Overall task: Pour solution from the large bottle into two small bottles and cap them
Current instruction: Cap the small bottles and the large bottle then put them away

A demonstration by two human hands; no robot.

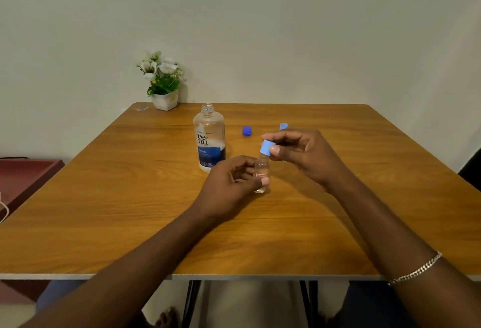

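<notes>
A small clear bottle (261, 168) with a red label stands on the wooden table (130, 197), and my left hand (231, 184) grips its body. On its neck sits a light blue cap (266, 147), pinched between the thumb and fingers of my right hand (304, 155). The large clear bottle (209, 137) with a blue and white label stands uncapped just left of my hands. Its dark blue cap (247, 131) lies on the table behind. Only the light blue top of a second small bottle (283, 126) shows behind my right hand.
A white pot of artificial flowers (162, 85) stands at the table's far left corner against the wall. A reddish tray or furniture piece (23, 176) sits off the table's left edge. A silver bracelet (416, 269) circles my right wrist.
</notes>
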